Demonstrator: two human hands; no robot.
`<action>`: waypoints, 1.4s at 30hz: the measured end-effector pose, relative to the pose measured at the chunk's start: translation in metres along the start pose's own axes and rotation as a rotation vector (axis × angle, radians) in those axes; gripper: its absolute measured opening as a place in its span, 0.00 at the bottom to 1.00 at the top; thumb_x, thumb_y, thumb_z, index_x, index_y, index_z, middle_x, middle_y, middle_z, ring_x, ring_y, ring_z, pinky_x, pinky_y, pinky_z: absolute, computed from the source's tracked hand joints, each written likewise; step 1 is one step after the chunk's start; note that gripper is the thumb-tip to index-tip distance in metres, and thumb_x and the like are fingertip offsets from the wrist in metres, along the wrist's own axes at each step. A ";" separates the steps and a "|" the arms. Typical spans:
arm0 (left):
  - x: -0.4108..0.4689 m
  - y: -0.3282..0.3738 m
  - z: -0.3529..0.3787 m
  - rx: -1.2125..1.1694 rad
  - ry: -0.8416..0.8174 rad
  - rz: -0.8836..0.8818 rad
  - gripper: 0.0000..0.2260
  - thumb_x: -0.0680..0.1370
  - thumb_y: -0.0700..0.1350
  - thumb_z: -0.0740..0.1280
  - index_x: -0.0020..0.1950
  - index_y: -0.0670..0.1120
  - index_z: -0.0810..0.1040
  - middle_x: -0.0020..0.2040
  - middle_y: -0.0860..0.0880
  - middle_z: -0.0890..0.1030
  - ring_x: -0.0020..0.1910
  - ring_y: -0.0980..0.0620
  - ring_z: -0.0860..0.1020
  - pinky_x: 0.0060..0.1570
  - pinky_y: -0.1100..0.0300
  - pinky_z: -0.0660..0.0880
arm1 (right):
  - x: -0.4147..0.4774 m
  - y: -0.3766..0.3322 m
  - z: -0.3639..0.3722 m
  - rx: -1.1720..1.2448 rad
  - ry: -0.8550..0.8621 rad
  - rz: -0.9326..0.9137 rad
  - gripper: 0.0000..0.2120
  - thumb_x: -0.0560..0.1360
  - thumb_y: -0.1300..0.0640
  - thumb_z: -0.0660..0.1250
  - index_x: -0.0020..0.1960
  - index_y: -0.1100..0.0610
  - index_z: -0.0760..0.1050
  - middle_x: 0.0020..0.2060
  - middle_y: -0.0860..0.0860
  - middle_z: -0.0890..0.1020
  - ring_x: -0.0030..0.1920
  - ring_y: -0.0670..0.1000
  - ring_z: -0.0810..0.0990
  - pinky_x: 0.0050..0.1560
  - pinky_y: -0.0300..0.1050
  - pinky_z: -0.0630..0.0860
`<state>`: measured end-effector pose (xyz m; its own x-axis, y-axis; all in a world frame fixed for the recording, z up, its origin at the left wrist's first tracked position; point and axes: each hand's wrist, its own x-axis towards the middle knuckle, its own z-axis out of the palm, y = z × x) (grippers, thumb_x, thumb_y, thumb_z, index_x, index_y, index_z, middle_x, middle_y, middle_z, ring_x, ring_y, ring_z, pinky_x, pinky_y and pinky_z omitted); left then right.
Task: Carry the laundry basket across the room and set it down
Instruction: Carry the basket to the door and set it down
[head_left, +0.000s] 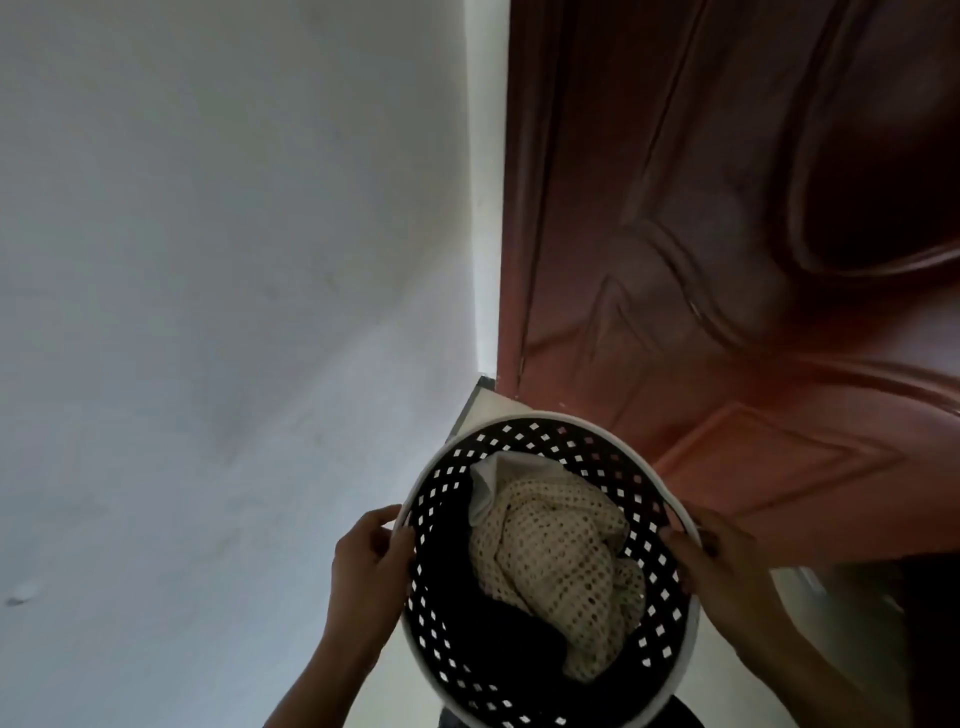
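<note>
Basket: laundry basket (670, 525) held up in front of the body, close to the white wall (208, 260) and reddish door (727, 234).
Grip: left hand (366, 561) and right hand (722, 564) clasp opposite rims.
Handling: rigid perforated plastic, soft cream knit (556, 566) inside, likely light; the rim's the place to hold.

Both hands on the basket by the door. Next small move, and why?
Probably lower it straight down: left hand and right hand grip opposite rims of the round perforated laundry basket, holding cream knit fabric, close to the white wall and reddish-brown panelled door.
</note>
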<state>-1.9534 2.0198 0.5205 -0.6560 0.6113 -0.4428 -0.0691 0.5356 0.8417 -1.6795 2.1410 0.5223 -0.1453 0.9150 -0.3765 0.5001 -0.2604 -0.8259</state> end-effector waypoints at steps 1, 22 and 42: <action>0.012 0.002 0.009 -0.005 0.039 -0.024 0.07 0.74 0.42 0.65 0.50 0.49 0.80 0.28 0.48 0.80 0.28 0.51 0.76 0.34 0.52 0.75 | 0.027 -0.002 0.002 -0.014 -0.034 -0.008 0.09 0.74 0.63 0.66 0.52 0.52 0.79 0.37 0.40 0.83 0.34 0.33 0.80 0.34 0.31 0.74; 0.240 -0.173 0.178 -0.108 0.390 -0.578 0.10 0.76 0.38 0.61 0.55 0.43 0.77 0.36 0.42 0.85 0.38 0.45 0.83 0.43 0.48 0.79 | 0.443 0.107 0.211 -0.630 -0.483 -0.098 0.11 0.70 0.51 0.61 0.30 0.51 0.70 0.30 0.55 0.78 0.37 0.64 0.81 0.41 0.56 0.77; 0.478 -0.456 0.277 0.089 0.419 -0.551 0.21 0.70 0.34 0.58 0.60 0.48 0.76 0.45 0.41 0.83 0.45 0.40 0.83 0.43 0.49 0.80 | 0.634 0.352 0.398 -0.994 -0.464 -0.382 0.17 0.72 0.55 0.60 0.56 0.63 0.71 0.49 0.65 0.79 0.52 0.68 0.79 0.48 0.58 0.76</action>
<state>-2.0276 2.2292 -0.1608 -0.7789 -0.0296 -0.6265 -0.4248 0.7597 0.4923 -1.9357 2.5070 -0.1745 -0.6271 0.6271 -0.4621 0.7761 0.5534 -0.3023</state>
